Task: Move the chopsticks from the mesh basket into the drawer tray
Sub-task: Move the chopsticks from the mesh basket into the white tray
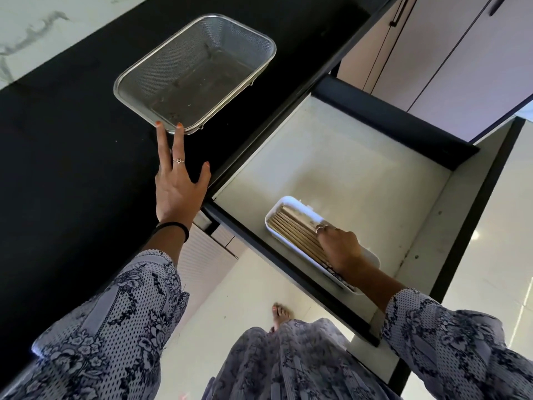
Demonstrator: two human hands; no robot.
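Observation:
The steel mesh basket (124, 85) stands on the black counter with nothing in it. My left hand (178, 186) lies flat on the counter, fingers spread, two fingertips touching the basket's near rim. In the pulled-out drawer a white tray (288, 202) holds several wooden chopsticks (291, 229) lying side by side. My right hand (340, 246) rests palm down on the chopsticks in the tray and covers their near ends. Whether its fingers grip any chopstick is hidden.
The black counter (72, 157) runs along the left. The pale drawer floor (331, 157) lies beyond the tray, framed by dark drawer walls (403, 122). Cupboard doors (432, 53) stand at the upper right. My bare foot (281, 314) is on the tiled floor below.

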